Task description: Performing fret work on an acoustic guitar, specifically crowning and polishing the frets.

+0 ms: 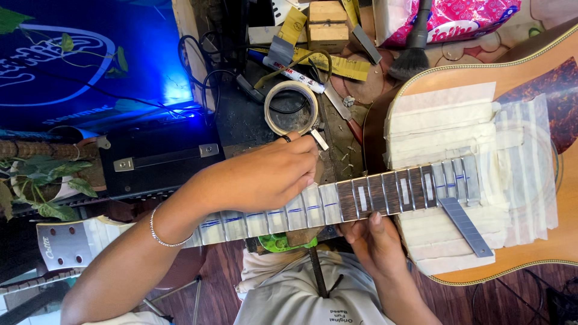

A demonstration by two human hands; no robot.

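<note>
Cluttered workbench (253, 120) space forms the backdrop, with an acoustic guitar (530, 78) laid flat across it, and every place below is given relative to that guitar's fretboard (361, 198). The left hand (265, 177) is laid over the middle of the fretboard, fingers curled down together and pressed on a strip of masking tape (313, 204) between two frets; whether anything is pinched under them cannot be told. The right hand (376, 244) is set against the near edge of the fretboard, its thumb resting on the wood and the fingers cupped beneath, so a loose supporting grip is shown. Toward the headstock (66, 244), the spaces between frets are already covered with tape and marked with blue lines; toward the body, several dark wood spaces are seen bare, carrying only small pale inlays, so the masking is judged roughly half done. Where the fretboard meets the body, the guitar top is already covered in layered tape, and a flat metal bar (466, 225) lies on it. Beyond the fretboard, a roll of tape (291, 108), a marker pen (295, 75), a brush (412, 51) and wooden blocks (328, 24) are seen.
</note>
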